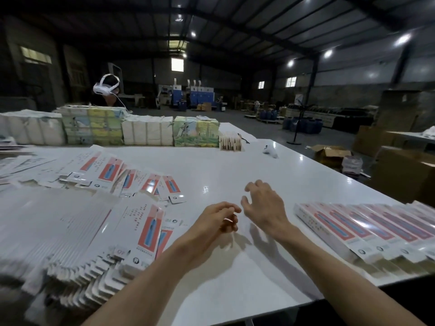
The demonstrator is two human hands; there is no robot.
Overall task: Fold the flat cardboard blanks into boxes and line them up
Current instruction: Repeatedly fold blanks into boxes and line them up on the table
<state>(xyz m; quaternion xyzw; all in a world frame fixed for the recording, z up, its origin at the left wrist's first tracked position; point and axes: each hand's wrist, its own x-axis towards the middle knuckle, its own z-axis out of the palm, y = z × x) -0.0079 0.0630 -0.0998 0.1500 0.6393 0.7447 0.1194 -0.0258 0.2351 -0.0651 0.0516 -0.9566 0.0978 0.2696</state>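
Note:
Flat cardboard blanks (pixel 77 234), white with a red and blue panel, lie in a big fanned pile at the left of the white table (pixel 235 175). One printed blank (pixel 147 228) tops the pile beside my left wrist. More blanks (pixel 131 177) are scattered farther back. Folded long boxes (pixel 367 229) stand side by side in a row at the right. Both hands hover over the bare middle of the table. My left hand (pixel 217 218) has loosely curled fingers and holds nothing. My right hand (pixel 262 203) is spread, fingers relaxed, also holding nothing.
Wrapped bundles of stock (pixel 141 130) form a wall along the far edge. A small stack of cards (pixel 230 141) and a white controller (pixel 269 150) lie behind. A person wearing a white headset (pixel 106 87) stands beyond the bundles. Cardboard cartons (pixel 400 170) sit on the floor at right.

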